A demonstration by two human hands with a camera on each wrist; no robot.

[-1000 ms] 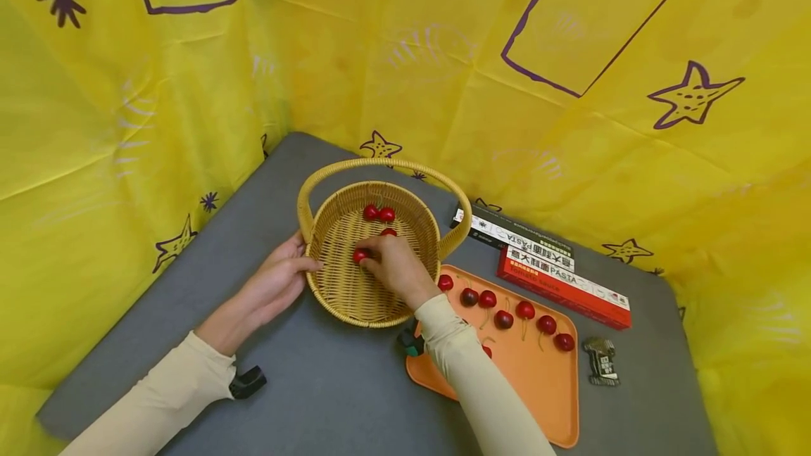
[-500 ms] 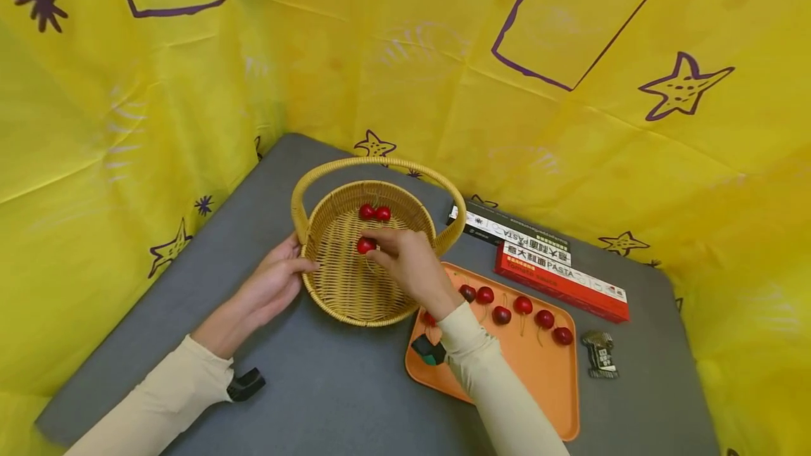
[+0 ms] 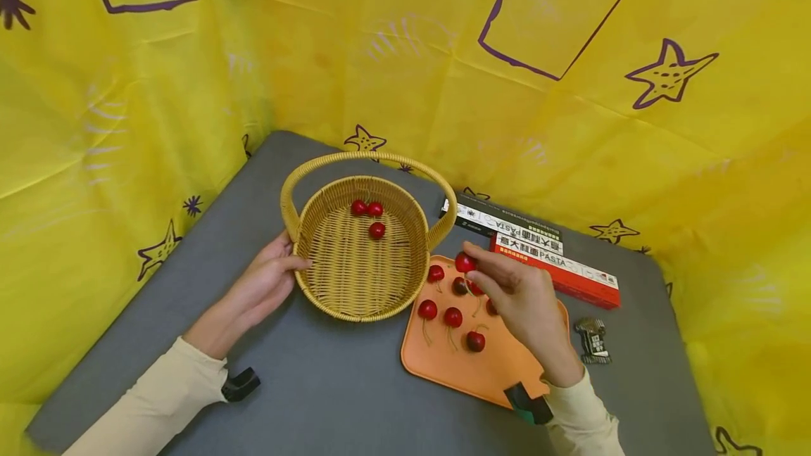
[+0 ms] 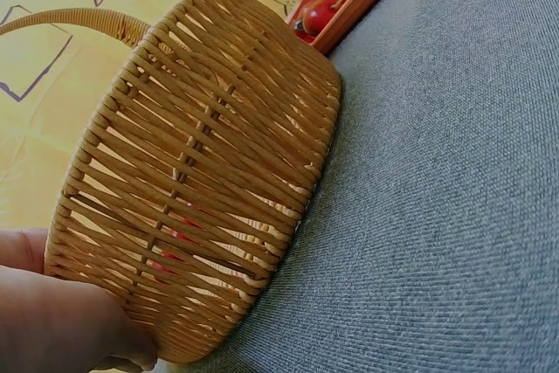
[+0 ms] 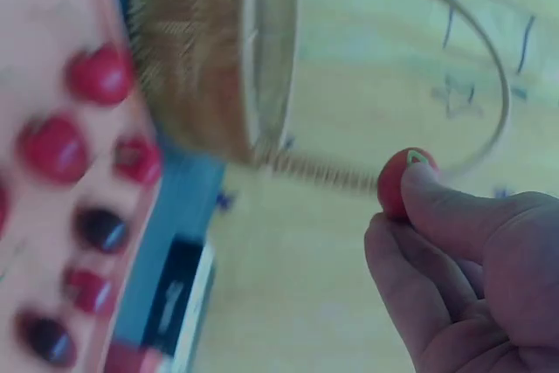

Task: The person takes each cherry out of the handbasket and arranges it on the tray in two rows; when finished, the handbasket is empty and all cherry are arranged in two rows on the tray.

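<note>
A round yellow wicker basket with an arched handle stands on the grey table, three cherries inside it. My left hand grips its left rim, thumb over the edge and the other fingers outside; the left wrist view shows the woven wall close up. Above the back of an orange tray, my right hand pinches a red cherry between thumb and fingers. In the right wrist view that cherry is clear of the tray. Several cherries with stems lie on the tray, some hidden behind my hand.
Behind the tray lie a red and white pasta box and a black and white one. A small dark toy vehicle sits to the tray's right. Yellow patterned cloth hangs around the table.
My right hand has moved right with the pinched cherry, from inside the basket to above the tray. My left hand stays on the basket rim. The head view has shifted slightly.
</note>
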